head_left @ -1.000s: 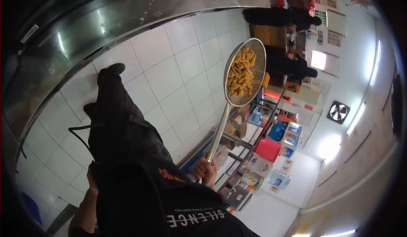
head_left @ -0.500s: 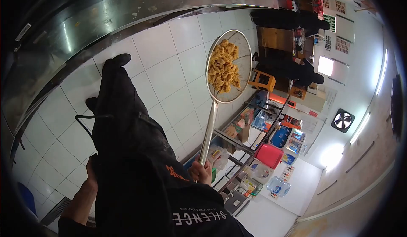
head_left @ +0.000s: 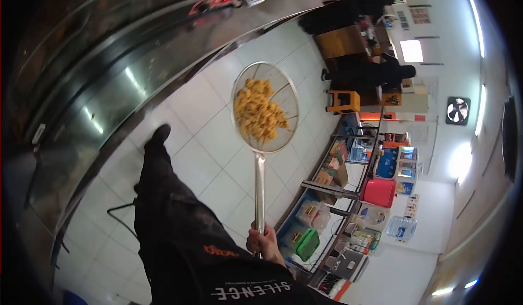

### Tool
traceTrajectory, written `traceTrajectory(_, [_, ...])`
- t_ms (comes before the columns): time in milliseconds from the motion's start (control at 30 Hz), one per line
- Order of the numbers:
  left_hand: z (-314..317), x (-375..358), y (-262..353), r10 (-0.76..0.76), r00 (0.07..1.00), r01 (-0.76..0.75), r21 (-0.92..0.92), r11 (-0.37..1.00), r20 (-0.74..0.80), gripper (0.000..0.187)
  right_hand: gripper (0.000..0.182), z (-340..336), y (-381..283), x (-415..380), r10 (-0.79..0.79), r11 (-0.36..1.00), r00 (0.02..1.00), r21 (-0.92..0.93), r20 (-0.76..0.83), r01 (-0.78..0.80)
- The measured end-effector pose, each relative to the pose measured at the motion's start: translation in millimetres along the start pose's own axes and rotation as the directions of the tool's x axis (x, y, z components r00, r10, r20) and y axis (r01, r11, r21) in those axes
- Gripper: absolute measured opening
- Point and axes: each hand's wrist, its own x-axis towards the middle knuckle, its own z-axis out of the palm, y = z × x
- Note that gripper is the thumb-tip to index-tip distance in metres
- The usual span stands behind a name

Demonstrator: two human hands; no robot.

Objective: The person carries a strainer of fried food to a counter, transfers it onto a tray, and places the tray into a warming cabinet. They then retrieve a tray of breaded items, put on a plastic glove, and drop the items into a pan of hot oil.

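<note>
My right hand (head_left: 263,240) is closed around the metal handle of a round wire-mesh skimmer (head_left: 260,190). In the skimmer's basket lies a heap of golden-brown fried pieces (head_left: 255,110), gathered toward one side, with bare mesh on the other. The basket is held out in front of my body over the tiled floor. My dark clothed torso and legs fill the lower left of the view. My left hand does not show.
A long stainless steel counter (head_left: 114,100) runs along the upper left. Opposite is a metal rack holding a red tray (head_left: 378,192), a green-lidded box (head_left: 308,243) and other containers. Two people in black stand beyond, near an orange stool (head_left: 344,101). The view is tilted sideways.
The view has swung, showing more of the counter. The skimmer with the fried pieces has shifted left and down in the picture. My left hand, seen before beside my body, has left the view.
</note>
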Motion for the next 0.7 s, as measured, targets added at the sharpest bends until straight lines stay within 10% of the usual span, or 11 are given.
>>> traceTrajectory(700, [37.5,-7.5,-92.1,-0.085,0.995,0.071,-0.237,0.969,-0.051,0.047,0.025,-56.4,-67.7,-7.0,0.029,0.797,0.998,-0.601,-0.054,-0.056])
